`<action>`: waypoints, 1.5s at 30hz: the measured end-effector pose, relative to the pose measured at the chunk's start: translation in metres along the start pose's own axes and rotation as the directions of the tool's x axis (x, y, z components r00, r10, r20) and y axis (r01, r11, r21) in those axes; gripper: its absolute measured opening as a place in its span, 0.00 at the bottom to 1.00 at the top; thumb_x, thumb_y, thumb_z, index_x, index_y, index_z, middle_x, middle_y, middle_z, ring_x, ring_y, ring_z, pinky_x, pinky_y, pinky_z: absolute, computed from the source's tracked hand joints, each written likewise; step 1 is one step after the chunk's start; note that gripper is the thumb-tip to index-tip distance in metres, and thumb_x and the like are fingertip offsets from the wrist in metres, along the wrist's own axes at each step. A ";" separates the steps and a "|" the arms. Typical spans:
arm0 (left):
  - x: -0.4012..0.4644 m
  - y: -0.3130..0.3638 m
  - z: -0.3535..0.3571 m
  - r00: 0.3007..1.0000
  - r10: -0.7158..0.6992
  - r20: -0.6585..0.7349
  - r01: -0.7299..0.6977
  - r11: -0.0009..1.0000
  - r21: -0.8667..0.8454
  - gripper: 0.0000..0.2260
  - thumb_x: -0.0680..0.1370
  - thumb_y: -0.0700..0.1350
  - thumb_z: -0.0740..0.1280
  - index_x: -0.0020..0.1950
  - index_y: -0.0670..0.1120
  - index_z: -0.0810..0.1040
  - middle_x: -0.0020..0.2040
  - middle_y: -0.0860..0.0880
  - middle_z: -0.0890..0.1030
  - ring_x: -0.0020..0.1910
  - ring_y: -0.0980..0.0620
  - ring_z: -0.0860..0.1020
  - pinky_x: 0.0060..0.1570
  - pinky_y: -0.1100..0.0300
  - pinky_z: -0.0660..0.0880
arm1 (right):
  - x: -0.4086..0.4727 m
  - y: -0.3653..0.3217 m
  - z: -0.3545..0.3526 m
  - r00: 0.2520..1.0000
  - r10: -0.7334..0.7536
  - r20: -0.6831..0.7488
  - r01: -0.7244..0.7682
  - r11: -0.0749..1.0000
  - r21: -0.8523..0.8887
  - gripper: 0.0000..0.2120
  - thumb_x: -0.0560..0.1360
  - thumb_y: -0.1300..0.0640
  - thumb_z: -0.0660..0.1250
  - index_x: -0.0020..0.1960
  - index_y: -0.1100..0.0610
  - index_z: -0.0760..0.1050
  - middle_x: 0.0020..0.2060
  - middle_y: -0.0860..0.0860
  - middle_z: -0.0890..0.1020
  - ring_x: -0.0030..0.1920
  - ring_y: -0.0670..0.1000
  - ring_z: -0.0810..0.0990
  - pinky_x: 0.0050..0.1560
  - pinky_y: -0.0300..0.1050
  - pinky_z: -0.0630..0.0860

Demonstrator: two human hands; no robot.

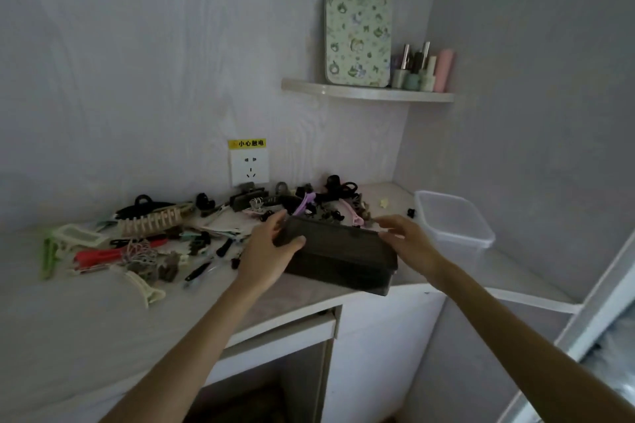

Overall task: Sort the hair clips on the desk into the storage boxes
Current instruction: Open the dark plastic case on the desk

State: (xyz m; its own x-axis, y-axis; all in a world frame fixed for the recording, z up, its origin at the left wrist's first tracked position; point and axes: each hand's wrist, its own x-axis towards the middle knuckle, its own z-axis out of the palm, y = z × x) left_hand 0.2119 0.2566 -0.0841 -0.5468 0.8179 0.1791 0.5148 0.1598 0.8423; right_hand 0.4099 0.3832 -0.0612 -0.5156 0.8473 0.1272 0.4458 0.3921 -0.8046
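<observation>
Your desk point(309, 295) is a pale, faintly marbled top running into the corner of the room. Across its left and middle you have a loose scatter of hair clips point(154, 237): a cream comb-toothed claw clip point(151, 221), a black claw clip point(146, 208) behind it, a red clip point(99, 256), a green one point(48, 256) at the far left, and a lilac clip point(304, 203) near the back wall. A dark smoked storage box point(343, 257) sits at the front edge. To its right, well into the corner, a clear storage box point(453, 223) stands open.
</observation>
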 end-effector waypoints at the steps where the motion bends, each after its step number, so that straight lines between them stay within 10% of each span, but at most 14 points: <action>1: 0.002 -0.002 0.000 0.994 0.099 -0.051 -0.090 0.984 0.155 0.22 0.76 0.53 0.66 0.69 0.53 0.69 0.66 0.48 0.70 0.65 0.50 0.70 0.61 0.58 0.68 | 0.001 0.001 -0.001 0.997 -0.081 -0.019 0.079 0.994 -0.078 0.10 0.78 0.57 0.60 0.59 0.53 0.75 0.58 0.50 0.76 0.59 0.50 0.72 0.60 0.44 0.69; 4: -0.001 -0.006 -0.014 0.913 0.408 -0.010 -0.352 0.798 0.489 0.16 0.78 0.57 0.60 0.62 0.54 0.76 0.66 0.53 0.70 0.67 0.53 0.67 0.62 0.59 0.66 | -0.013 -0.011 -0.001 0.961 -0.245 0.130 0.273 0.915 -0.297 0.16 0.74 0.44 0.64 0.59 0.48 0.75 0.60 0.46 0.74 0.60 0.45 0.70 0.63 0.43 0.66; 9: 0.002 -0.006 -0.041 0.823 0.435 0.365 -0.567 0.593 0.572 0.32 0.71 0.70 0.52 0.69 0.56 0.70 0.67 0.59 0.71 0.64 0.56 0.69 0.63 0.59 0.65 | -0.028 -0.033 -0.001 0.888 -0.353 0.293 0.448 0.531 -0.719 0.33 0.66 0.30 0.63 0.65 0.47 0.70 0.60 0.46 0.73 0.60 0.49 0.70 0.59 0.42 0.65; 16: 0.004 0.031 -0.028 0.739 0.327 0.589 -0.628 0.018 0.778 0.11 0.76 0.48 0.61 0.53 0.45 0.78 0.50 0.48 0.81 0.44 0.48 0.78 0.33 0.59 0.66 | -0.035 -0.070 0.022 0.843 -0.280 0.459 0.521 0.218 -0.825 0.14 0.73 0.49 0.64 0.53 0.58 0.75 0.43 0.52 0.78 0.39 0.50 0.74 0.40 0.41 0.70; 21: -0.005 0.045 -0.024 0.734 0.221 0.642 -0.635 -0.112 0.764 0.09 0.77 0.41 0.58 0.49 0.42 0.77 0.47 0.45 0.80 0.37 0.47 0.73 0.26 0.59 0.50 | -0.038 -0.074 0.032 0.849 -0.231 0.475 0.522 0.225 -0.823 0.12 0.74 0.53 0.63 0.54 0.59 0.74 0.45 0.54 0.80 0.36 0.50 0.72 0.40 0.40 0.72; 30: -0.013 0.054 -0.035 0.757 0.373 0.537 -0.585 0.019 0.811 0.07 0.74 0.47 0.59 0.37 0.45 0.69 0.41 0.45 0.80 0.34 0.48 0.69 0.35 0.56 0.60 | -0.039 -0.064 0.031 0.850 -0.297 0.435 0.509 0.255 -0.822 0.11 0.73 0.53 0.60 0.52 0.59 0.72 0.41 0.53 0.78 0.33 0.50 0.72 0.34 0.39 0.69; 34: -0.008 0.015 -0.043 0.805 0.534 0.258 -0.544 0.490 0.682 0.16 0.74 0.56 0.63 0.59 0.54 0.77 0.57 0.54 0.80 0.56 0.53 0.77 0.52 0.59 0.72 | -0.036 -0.050 0.013 0.819 -0.403 0.409 0.537 0.286 -0.793 0.13 0.76 0.47 0.56 0.54 0.55 0.71 0.42 0.51 0.78 0.39 0.51 0.75 0.36 0.41 0.67; 38: -0.010 -0.019 -0.042 0.949 0.292 0.118 -0.313 0.917 0.248 0.35 0.69 0.61 0.70 0.73 0.54 0.62 0.69 0.54 0.71 0.66 0.54 0.70 0.66 0.52 0.68 | -0.033 -0.036 0.000 0.825 -0.430 0.368 0.546 0.435 -0.716 0.17 0.78 0.42 0.55 0.61 0.50 0.69 0.49 0.50 0.79 0.50 0.51 0.76 0.47 0.44 0.71; 45: -0.003 -0.028 -0.029 0.952 0.241 0.189 -0.253 0.967 0.038 0.34 0.68 0.53 0.74 0.71 0.58 0.63 0.63 0.55 0.77 0.58 0.58 0.78 0.59 0.53 0.75 | -0.032 -0.039 -0.022 0.897 -0.341 0.282 0.441 0.726 -0.528 0.20 0.77 0.43 0.55 0.65 0.51 0.71 0.48 0.46 0.78 0.46 0.48 0.76 0.43 0.33 0.69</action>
State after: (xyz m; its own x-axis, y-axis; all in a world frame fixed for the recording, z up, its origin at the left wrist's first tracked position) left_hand 0.1801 0.2336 -0.0930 -0.2714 0.9217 0.2772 0.6612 -0.0308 0.7495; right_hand 0.4252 0.3488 -0.0214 -0.8205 0.5256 0.2248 0.4822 0.8476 -0.2215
